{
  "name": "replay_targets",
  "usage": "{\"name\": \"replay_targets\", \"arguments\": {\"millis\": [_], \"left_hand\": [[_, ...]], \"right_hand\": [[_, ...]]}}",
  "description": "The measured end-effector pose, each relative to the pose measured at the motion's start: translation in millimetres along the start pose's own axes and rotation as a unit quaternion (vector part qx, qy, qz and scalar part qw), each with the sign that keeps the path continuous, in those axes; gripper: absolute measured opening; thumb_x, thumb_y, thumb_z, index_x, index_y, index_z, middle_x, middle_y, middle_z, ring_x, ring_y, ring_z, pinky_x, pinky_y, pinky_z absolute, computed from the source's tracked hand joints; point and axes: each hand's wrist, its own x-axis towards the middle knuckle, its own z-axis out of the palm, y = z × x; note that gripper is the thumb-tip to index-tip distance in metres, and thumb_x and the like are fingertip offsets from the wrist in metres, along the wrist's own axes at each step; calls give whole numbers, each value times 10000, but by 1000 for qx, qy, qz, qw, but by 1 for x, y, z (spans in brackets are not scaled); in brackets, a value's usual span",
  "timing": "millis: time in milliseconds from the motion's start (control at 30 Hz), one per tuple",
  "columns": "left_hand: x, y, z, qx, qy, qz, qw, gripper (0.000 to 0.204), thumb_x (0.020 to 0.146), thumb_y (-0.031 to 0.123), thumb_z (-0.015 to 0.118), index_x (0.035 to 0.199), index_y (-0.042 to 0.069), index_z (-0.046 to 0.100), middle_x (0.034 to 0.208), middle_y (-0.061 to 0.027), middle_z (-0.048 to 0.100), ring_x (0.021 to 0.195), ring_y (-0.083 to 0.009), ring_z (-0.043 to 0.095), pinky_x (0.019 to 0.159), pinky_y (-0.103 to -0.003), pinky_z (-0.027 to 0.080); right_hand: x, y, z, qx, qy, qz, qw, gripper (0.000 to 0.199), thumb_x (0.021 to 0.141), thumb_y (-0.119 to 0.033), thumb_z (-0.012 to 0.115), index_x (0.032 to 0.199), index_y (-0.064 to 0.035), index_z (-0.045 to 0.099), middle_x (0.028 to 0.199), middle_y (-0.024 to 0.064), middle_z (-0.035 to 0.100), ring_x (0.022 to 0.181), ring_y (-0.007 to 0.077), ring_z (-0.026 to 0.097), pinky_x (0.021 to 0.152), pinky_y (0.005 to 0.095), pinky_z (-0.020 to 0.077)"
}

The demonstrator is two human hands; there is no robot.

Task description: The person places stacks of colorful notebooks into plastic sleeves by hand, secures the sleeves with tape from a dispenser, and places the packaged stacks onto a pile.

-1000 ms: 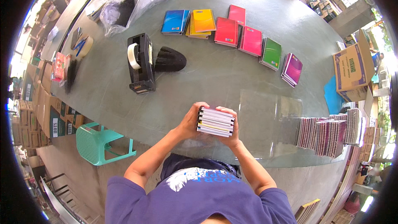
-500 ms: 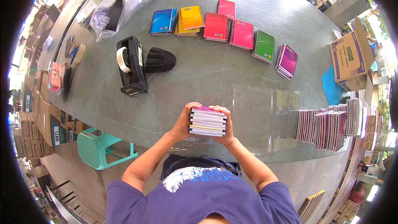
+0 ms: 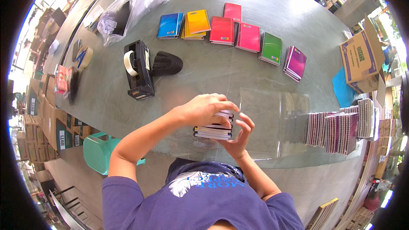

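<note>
A stack of small spiral notebooks [image 3: 213, 133] sits in front of me near the table's close edge, page edges toward me. My left hand [image 3: 206, 107] reaches over its top, with fingers and thumb closed around the upper notebooks, which stand slightly askew from the lower ones. At the stack's right side, my right hand [image 3: 238, 138] is curled around the lower part; its fingers are bent up near the left fingertips, and part of the palm is hidden. Beyond them lie small piles of blue [image 3: 170, 25], yellow [image 3: 197, 23], red [image 3: 222, 30], pink [image 3: 248, 36], green [image 3: 270, 47] and purple notebooks [image 3: 295, 63].
A black tape dispenser [image 3: 139, 70] stands left of the hands, by a dark object [image 3: 167, 63]. Clear plastic [image 3: 260, 119] lies to the right, beside rows of notebooks [image 3: 330, 130]. An open carton [image 3: 362, 59] is far right; a plastic bag [image 3: 145, 0] lies far left.
My left hand has moved from the stack's left side to over its top and taken hold of the upper notebooks. The right hand's fingers have come off the top edge.
</note>
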Motion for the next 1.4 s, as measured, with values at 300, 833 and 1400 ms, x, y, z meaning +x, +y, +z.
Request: {"name": "replay_targets", "arguments": {"millis": [300,833,1400], "left_hand": [[11,-2,-6,129,28,68,989,518,749,422,670,1152,125,539,1106,-96,568,1035,-270,535,864,-390,403],[-14,-37,-15,-214,295,28,931,632,620,36,781,1174,67,477,984,-72,600,939,-161,575,812,-315,475],[-74,-85,94,-161,309,-58,936,614,641,-49,698,1204,63,480,1122,-120,559,1038,-290,543,914,-361,441]], "right_hand": [[-10,-1,3,-20,12,-1,1000,680,548,-260,873,1073,-111,469,1107,94,425,1038,248,442,878,371,406],[-9,-2,1,55,-61,6,997,626,565,-52,777,1080,-37,422,1064,143,514,985,274,499,873,384,411],[19,17,19,259,-174,74,947,869,505,-209,903,1200,-23,417,1110,107,524,1044,229,533,905,350,441]]}}
